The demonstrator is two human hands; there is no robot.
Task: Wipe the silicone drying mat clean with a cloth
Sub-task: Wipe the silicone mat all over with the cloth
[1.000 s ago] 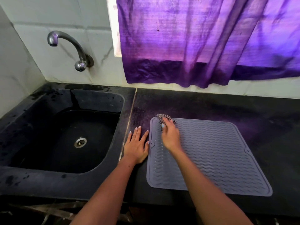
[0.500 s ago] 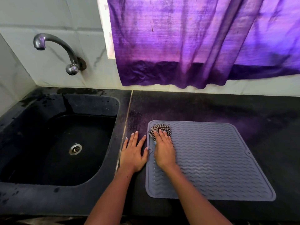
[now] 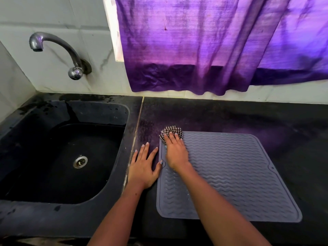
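Your right hand presses flat on the checked cloth at the far-left corner of the silicone mat, while your left hand lies open on the counter, thumb touching the mat's left edge. The mat looks light, floppy and likely to creep, so pin that edge firmly; the soft cloth will bunch unless you keep your palm spread over it.

A dark, speckled black stone tabletop is seen running along the tiled wall, with a pale joint line dividing it from the section into which a black moulded sink is set. A grey, square silicone drying mat with wavy ridges is laid flat on the tabletop, right of the joint. The left hand is pressed flat on the bare tabletop just beside the mat's left edge, its thumb touching that edge.
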